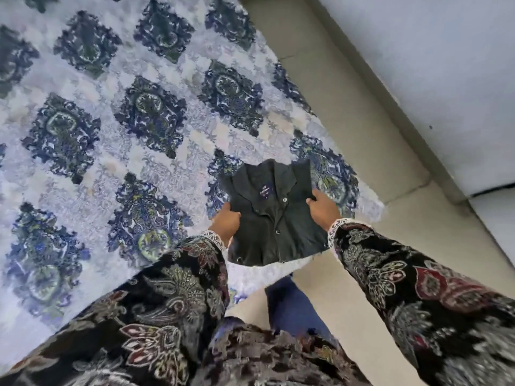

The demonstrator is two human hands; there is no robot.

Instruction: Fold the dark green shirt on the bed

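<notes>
Head view showed the folded dark green shirt (274,215) between both hands, at the bed's (111,135) corner. Left hand (225,222) gripped its left edge, and right hand (323,208) gripped its right edge.

Blue-and-white patterned bedspread (117,129), beige tiled floor (348,107), pale wall (432,65)

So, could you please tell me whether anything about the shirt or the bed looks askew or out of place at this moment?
Nothing looks damaged or spilled. The dark green shirt is already a compact fold, collar up, gripped at its sides by the left hand and right hand. It sits slightly askew at the corner of the patterned bedspread, its lower edge overhanging.
</notes>
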